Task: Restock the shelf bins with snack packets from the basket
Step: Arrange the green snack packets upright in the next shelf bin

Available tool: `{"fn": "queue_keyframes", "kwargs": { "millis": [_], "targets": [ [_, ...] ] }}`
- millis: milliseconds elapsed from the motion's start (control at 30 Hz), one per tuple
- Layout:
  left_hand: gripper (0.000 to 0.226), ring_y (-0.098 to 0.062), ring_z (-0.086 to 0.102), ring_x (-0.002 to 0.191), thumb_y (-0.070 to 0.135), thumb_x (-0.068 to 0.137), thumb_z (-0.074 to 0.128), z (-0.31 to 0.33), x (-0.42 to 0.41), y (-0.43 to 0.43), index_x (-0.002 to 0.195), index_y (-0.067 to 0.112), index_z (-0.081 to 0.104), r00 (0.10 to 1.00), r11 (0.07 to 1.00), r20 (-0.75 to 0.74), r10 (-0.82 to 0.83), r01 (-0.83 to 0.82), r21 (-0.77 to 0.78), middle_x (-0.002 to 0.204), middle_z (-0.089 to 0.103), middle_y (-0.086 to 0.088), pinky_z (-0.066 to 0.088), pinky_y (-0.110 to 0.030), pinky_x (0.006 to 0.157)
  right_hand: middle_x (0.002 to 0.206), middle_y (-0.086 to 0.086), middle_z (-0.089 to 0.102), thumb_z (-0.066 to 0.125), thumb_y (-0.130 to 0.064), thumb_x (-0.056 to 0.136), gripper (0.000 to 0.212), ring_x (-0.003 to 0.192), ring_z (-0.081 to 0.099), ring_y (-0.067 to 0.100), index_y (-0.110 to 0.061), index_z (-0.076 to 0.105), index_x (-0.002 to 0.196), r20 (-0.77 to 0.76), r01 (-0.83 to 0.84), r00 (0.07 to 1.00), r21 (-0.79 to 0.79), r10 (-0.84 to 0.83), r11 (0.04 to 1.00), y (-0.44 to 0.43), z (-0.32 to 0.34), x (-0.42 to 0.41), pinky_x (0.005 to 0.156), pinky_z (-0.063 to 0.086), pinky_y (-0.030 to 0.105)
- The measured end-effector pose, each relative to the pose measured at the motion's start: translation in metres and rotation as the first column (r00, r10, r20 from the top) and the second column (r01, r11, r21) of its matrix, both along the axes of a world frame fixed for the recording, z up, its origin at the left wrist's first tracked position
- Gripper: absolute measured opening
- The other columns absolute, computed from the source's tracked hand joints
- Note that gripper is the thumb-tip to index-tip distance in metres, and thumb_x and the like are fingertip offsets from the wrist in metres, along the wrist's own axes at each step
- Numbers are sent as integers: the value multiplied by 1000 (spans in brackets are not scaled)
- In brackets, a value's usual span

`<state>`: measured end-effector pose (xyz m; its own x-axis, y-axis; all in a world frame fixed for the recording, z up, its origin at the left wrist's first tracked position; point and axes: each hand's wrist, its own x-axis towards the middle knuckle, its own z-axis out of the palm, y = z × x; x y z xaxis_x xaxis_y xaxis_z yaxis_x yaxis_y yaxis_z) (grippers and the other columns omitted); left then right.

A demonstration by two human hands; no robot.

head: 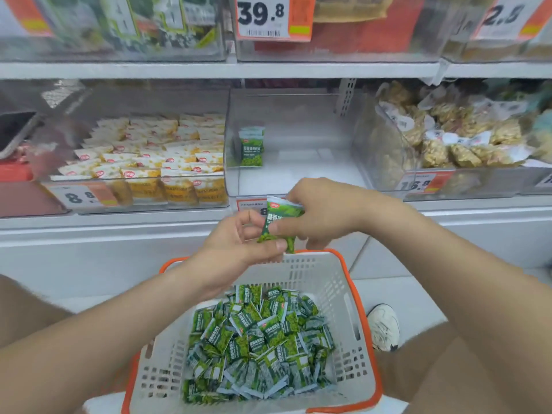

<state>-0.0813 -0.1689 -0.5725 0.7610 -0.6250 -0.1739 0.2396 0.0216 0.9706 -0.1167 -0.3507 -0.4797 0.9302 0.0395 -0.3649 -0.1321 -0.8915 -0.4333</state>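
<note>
rn left hand [239, 239] & right hand [318, 213] both pinch a few green foil snack packets [279, 218] just above the white plastic basket w/ orange rim [328, 282], in front of the clear plastic shelf bin [298, 162]; prob light, crinkly & slippery, so imo squeeze the flat faces.

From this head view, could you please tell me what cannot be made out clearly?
All in the head view:
1. Green snack packets: count held unclear; the left hand and right hand cover them.
2. Middle bin's price tag: number hidden behind those packets.
3. Top-right price tag: blurred, first digit unreadable.
4. Basket: near end cut by the bottom edge.
</note>
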Motion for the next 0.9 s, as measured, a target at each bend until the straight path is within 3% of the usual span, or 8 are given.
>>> {"fn": "queue_keyframes", "kwargs": {
  "millis": [167,300,400,500,600,700,800,900],
  "targets": [
    [34,-24,74,67,-4,81,80,42,25,5,107,-6,57,956,987,254,146,-157,25,87,78,-14,62,-30,64,63,6,73,82,-51,80,45,65,75,24,-7,74,81,330,101,921,312,-207,945,3,1,13,69,62,49],
    [36,-23,74,67,-6,78,81,41,31,4,103,-7,56,936,970,259,237,-245,-1,84,76,-20,63,-33,63,67,12,74,86,-40,79,34,66,73,34,-9,77,86,314,155,889,479,-334,864,9,-5,23,67,62,51],
    [33,-24,75,67,-1,78,84,48,34,-2,94,5,55,917,951,257,305,-306,-40,83,77,-17,63,-33,60,84,14,78,83,-26,87,18,61,70,21,-10,78,94,201,198,882,661,-425,724,10,-5,29,59,55,30],
    [40,-20,72,63,24,74,93,57,45,-2,93,12,61,824,911,452,343,-408,53,76,77,-8,55,-30,58,98,14,78,75,-22,94,23,80,73,19,-2,74,107,54,257,887,768,-459,587,6,-4,43,71,58,30],
    [36,-4,57,62,42,77,91,59,63,3,91,23,65,609,827,726,320,-553,99,75,71,6,50,-33,67,100,9,77,68,-25,99,13,80,69,16,-16,73,107,154,252,847,725,-508,641,-4,-12,66,70,55,29],
    [32,-4,57,92,31,86,80,57,88,7,111,23,62,430,781,895,114,-596,187,106,64,9,50,-40,88,75,-1,69,74,-32,94,10,68,61,14,-24,68,90,330,280,792,551,-513,786,-15,-31,95,63,49,29],
    [58,-29,52,130,34,92,70,55,108,9,143,22,46,476,682,860,-184,-568,461,139,56,-4,44,-53,105,66,1,67,84,-35,84,28,61,59,17,-11,71,83,305,317,842,389,-445,865,-21,-49,129,59,46,28],
    [64,-34,65,109,33,93,66,54,114,7,148,22,36,541,688,802,-255,-481,543,117,71,-11,54,-51,91,69,11,75,84,-31,83,33,61,68,21,0,72,85,218,302,909,243,-355,922,-18,-64,163,67,57,36]
  ]
}}
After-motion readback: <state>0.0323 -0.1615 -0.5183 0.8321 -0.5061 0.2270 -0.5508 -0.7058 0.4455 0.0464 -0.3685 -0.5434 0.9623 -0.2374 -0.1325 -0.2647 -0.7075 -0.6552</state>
